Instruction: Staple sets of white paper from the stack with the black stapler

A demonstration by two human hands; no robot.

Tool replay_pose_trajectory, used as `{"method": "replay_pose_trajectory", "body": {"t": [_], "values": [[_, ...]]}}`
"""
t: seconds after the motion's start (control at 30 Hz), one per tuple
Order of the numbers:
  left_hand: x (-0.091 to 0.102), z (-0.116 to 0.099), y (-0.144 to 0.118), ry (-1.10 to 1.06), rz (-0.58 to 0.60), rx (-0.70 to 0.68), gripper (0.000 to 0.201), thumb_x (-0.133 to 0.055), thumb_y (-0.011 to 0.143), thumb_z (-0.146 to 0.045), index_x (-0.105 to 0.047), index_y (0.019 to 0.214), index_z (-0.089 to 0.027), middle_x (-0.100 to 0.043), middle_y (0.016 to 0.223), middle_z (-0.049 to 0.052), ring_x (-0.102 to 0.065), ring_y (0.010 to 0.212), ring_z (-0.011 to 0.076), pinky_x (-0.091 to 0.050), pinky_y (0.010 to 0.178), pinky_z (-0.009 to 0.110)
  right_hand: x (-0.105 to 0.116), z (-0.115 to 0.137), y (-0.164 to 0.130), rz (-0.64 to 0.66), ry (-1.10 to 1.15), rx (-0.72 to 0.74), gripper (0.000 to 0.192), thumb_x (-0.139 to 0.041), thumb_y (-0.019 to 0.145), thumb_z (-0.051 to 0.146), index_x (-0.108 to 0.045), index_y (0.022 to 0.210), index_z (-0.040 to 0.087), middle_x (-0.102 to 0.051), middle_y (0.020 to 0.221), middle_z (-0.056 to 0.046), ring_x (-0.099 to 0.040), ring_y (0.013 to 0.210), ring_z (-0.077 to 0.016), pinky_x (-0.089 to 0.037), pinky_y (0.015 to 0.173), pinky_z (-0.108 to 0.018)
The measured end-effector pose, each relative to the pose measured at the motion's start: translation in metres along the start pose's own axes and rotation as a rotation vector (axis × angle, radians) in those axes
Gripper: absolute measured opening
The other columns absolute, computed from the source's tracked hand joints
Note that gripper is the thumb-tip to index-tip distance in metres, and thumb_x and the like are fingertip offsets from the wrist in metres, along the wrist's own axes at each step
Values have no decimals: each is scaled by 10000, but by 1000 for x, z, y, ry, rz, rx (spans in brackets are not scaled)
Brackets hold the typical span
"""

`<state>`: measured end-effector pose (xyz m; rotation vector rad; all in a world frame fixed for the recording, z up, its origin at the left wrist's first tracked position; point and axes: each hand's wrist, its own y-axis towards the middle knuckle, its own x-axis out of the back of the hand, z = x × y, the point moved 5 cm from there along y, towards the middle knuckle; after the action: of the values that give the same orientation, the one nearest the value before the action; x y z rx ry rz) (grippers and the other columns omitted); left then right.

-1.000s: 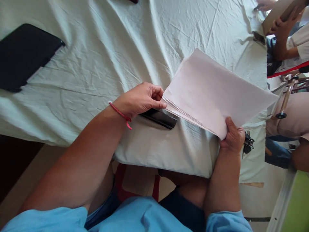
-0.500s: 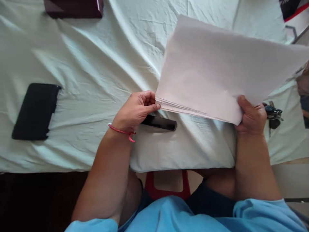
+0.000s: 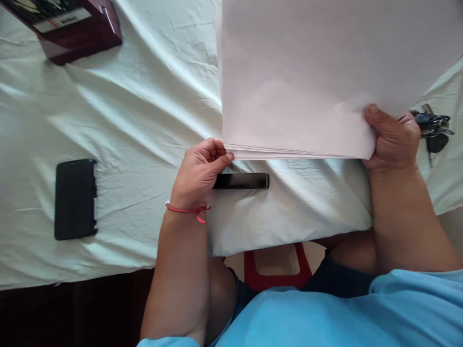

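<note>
A stack of large white paper sheets (image 3: 307, 82) spans the space between my hands, its top cut off by the upper edge of the view. My left hand (image 3: 202, 168) pinches the near left corner, where a few sheet edges fan slightly apart. At the near right corner, my right hand (image 3: 394, 137) grips the stack with the thumb on top and the fingers underneath. Just below the paper a slim black object (image 3: 243, 181) lies on the cloth, its left end hidden behind my left hand.
A pale green cloth (image 3: 144, 193) with wrinkles covers the surface. On the left lies a black phone-like case (image 3: 75, 198); a dark maroon box (image 3: 83, 36) stands at the upper left. Keys (image 3: 436, 126) rest beyond my right hand. A red stool (image 3: 278, 279) shows below the edge.
The view has turned and shifted, so the box and black case sit differently. The paper's near edge now runs nearly level across the view. Both hands keep hold of the stack.
</note>
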<state>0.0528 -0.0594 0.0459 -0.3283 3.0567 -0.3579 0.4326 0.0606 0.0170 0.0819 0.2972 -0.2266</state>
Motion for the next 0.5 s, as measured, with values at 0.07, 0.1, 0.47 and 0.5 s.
{"method": "replay_pose_trajectory", "body": {"t": [0.07,0.1,0.47,0.5], "values": [[0,0,-1,-2,-7,10,224,-925,728,-171,-707,743,-219,-600,732,-29,-494,677,125,-439,640,259,0,0,0,6,6,16,423,-1122,578,249,-787,825,168,-888,1051,-16,-876,1144,-293,-711,1171,-566],[-1,0,-2,2,-8,14,225,-926,743,-177,-704,744,-218,-603,733,-25,-491,675,126,-427,627,258,0,0,0,13,6,23,407,-1111,598,248,-789,833,168,-888,1064,-23,-873,1183,-308,-708,1177,-578],[-1,-2,-1,-158,-163,154,404,-659,1163,-200,-736,769,-159,-641,674,6,-506,562,87,-363,538,209,-4,7,-7,-83,-96,47,413,-1030,557,269,-826,896,149,-876,1077,-50,-861,1106,-252,-696,1202,-463],[-2,-1,-1,-182,-174,164,414,-654,1179,-227,-739,780,-155,-655,693,11,-511,558,84,-357,532,212,-5,8,-9,-93,-99,46,433,-1036,549,268,-828,907,142,-876,1095,-64,-858,1122,-255,-693,1205,-455]]}}
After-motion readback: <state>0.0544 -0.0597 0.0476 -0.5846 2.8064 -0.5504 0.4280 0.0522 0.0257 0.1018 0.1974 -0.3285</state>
